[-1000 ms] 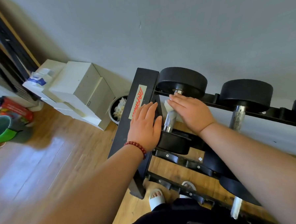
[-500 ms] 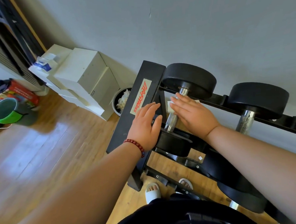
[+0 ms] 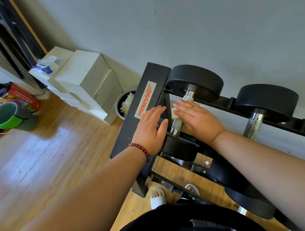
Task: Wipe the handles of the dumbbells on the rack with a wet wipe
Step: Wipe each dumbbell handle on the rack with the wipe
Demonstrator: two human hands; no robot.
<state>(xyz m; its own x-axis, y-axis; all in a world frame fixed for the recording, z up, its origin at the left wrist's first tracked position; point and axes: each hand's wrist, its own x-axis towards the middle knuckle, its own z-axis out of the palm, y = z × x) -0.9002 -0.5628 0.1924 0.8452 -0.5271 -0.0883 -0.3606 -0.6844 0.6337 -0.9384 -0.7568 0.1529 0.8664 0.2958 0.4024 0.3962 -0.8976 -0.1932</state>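
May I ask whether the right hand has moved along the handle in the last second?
Yes: the right hand, pressing the wipe, has slid slightly down the handle, away from the far disc, baring knurling there.

I was looking at what read as a small workout corner in a home or modest gym room. A black rack (image 3: 127, 130) with a red-lettered label carried heavy dumbbells (image 3: 196, 81) with knurled chrome handles against a plain grey wall (image 3: 214, 32). The floor (image 3: 44, 152) was wood plank. Stacked white boxes (image 3: 82, 73), a waste bin (image 3: 118, 106), a green bucket (image 3: 7, 121) and the person's white slippers (image 3: 157, 198) suggested somewhere informal.
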